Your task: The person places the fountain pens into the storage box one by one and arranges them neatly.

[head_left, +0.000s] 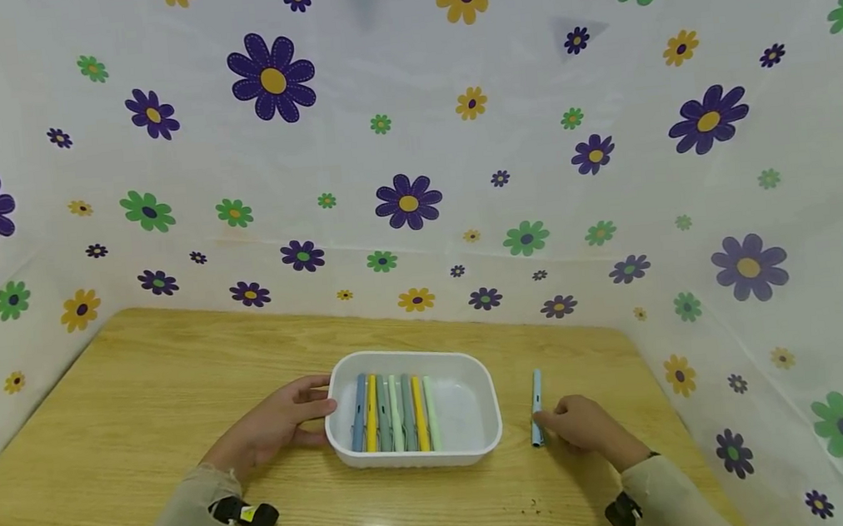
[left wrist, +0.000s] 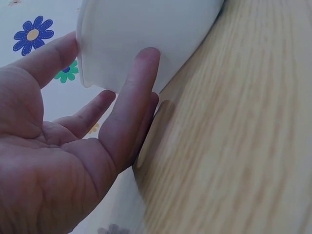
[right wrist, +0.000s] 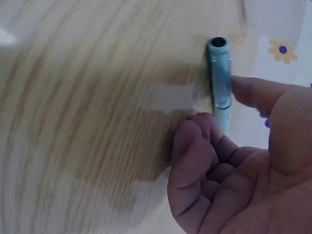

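Observation:
A white plastic tray (head_left: pixel 479 408) with rounded corners holds several capped pens (head_left: pixel 395 416) side by side, in blue, yellow, grey-green and pale green. At its left end, my left hand (head_left: pixel 277 422) spreads its fingers against the tray wall; in the left wrist view these fingers (left wrist: pixel 136 83) touch the wall from outside. Right of the tray stretches a light blue pen (head_left: pixel 537 395), clip end toward me. My right hand (head_left: pixel 582 424) pinches it near the cap, with the thumb (right wrist: pixel 253 92) on one side and curled fingertips close on the other.
The wooden table (head_left: pixel 196 358) is enclosed by white cloth walls (head_left: pixel 352 152) printed with flowers. A few dark specks (head_left: pixel 529 507) mark the tabletop in front of the right hand. Each forearm wears a sleeve with a small black camera (head_left: pixel 263 519) at the wrist.

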A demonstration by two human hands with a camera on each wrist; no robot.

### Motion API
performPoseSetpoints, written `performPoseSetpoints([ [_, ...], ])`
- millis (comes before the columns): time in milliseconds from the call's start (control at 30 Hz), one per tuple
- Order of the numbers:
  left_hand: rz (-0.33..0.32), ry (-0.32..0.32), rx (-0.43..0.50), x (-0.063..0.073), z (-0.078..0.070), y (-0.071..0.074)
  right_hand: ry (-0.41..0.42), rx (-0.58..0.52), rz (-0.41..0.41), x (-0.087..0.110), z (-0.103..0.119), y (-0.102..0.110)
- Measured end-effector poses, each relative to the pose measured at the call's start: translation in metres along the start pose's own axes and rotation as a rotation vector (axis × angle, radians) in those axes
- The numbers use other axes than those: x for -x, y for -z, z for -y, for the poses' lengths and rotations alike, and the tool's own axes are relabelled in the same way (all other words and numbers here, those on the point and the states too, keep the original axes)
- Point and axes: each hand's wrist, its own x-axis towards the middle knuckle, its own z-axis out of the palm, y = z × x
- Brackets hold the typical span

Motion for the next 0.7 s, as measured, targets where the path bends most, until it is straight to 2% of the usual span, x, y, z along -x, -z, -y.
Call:
performPoseSetpoints([
  [133, 0.009, -0.006, 0.002, 0.0, -0.001, 0.0, -0.024, -0.081, 0.027, -0.002, 0.002, 0.002],
  [267, -0.001, -0.004, -0.006, 0.0, -0.001, 0.001, -0.009, -0.108, 0.033, -0.004, 0.004, 0.001],
  [400, -0.008, -0.005, -0.017, 0.001, -0.001, 0.0, 0.003, -0.077, -0.004, -0.002, 0.008, -0.004],
  [533, -0.014, -0.005, -0.031, 0.002, -0.002, -0.001, -0.022, -0.022, -0.059, -0.001, 0.012, -0.007],
  [700, -0.008, -0.005, -0.029, 0.002, -0.002, -0.001, -0.029, -0.02, -0.055, 0.002, 0.016, -0.006],
])
